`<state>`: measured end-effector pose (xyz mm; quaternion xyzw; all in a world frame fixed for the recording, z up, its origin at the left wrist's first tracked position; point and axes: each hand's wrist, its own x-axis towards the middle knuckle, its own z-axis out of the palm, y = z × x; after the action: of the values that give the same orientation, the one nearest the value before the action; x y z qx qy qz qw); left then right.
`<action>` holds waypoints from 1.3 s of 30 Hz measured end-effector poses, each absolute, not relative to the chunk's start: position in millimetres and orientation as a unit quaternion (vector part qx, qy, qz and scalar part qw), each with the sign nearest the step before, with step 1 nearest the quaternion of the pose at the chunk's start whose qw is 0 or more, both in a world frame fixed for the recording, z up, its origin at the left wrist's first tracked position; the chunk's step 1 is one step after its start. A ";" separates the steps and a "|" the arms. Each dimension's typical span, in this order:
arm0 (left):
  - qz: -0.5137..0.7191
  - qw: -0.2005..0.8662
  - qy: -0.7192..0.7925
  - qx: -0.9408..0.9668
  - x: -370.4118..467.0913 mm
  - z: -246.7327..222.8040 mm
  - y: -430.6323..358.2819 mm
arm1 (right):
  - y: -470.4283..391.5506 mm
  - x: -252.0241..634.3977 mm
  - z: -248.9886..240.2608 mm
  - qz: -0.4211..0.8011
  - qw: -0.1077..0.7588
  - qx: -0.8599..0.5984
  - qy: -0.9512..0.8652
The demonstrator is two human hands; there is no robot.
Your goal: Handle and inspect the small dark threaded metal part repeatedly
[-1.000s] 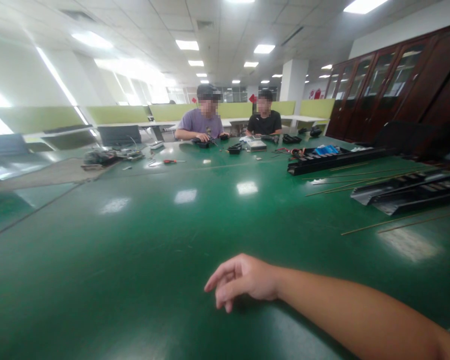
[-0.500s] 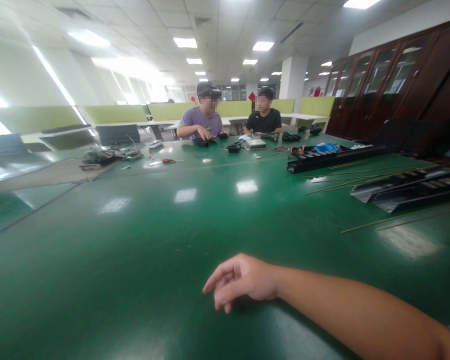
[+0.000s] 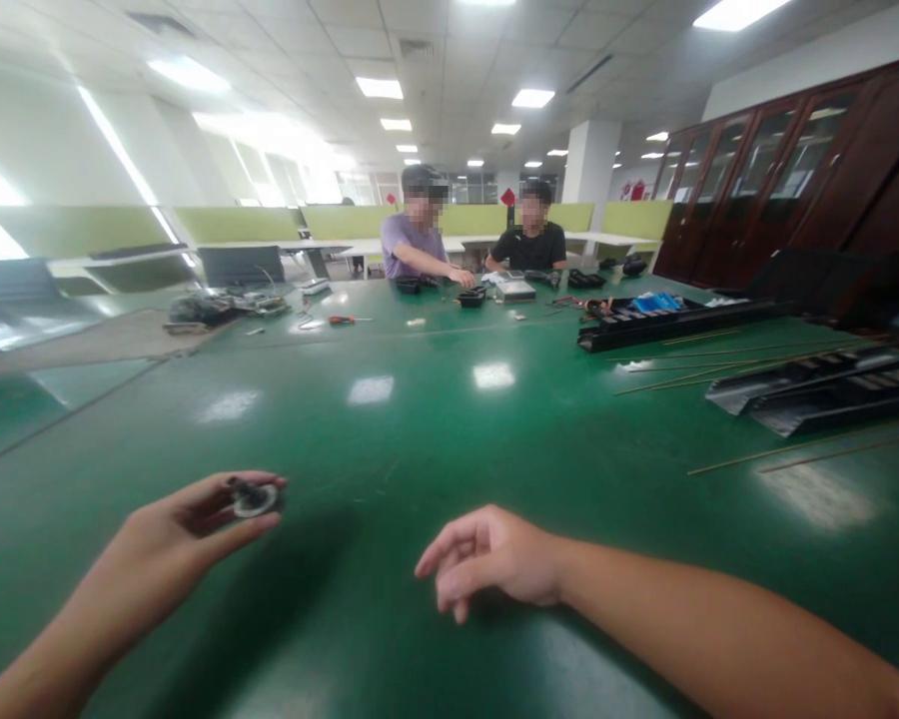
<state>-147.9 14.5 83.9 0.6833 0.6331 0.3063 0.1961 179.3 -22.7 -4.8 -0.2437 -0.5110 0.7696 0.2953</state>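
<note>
Between the thumb and fingers of my left hand [image 3: 187, 529] is a small dark mechanical part [image 3: 255, 497] with a pale round disc and a short stem; its exact kind does not show. That hand is raised over the green tabletop [image 3: 330, 429], casting a shadow beneath. My right hand [image 3: 486, 559] rests low over the table at the centre, its fingers loosely curved and apart. Nothing shows in it.
Two people sit across the table; one, in a purple shirt [image 3: 405, 245], reaches toward black parts [image 3: 470, 297]. A red screwdriver [image 3: 343, 320] lies on the far side. Black metal channels [image 3: 816, 394] and thin rods [image 3: 719, 464] lie at the right.
My left hand has come into view from the left, holding the small part. My right hand has hardly moved. Across the table, the purple-shirted person's arm has stretched out to the right.
</note>
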 end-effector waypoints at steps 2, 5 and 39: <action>0.273 0.268 0.557 0.737 -117.9 79.2 16.0 | -22.2 178.6 -5.6 0.748 0.340 -0.270 -0.502; 0.265 0.278 0.419 0.823 -70.0 74.4 9.4 | -19.9 178.6 -7.1 0.688 0.420 -0.334 -0.488; 0.308 0.212 0.248 0.894 -44.0 22.3 -11.1 | -45.1 175.9 2.7 0.455 0.397 -0.425 -0.675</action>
<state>-44.0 -11.1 22.3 0.8937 0.2480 0.3079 0.2121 175.9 -45.1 2.7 -0.4250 -0.6745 0.4550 0.3968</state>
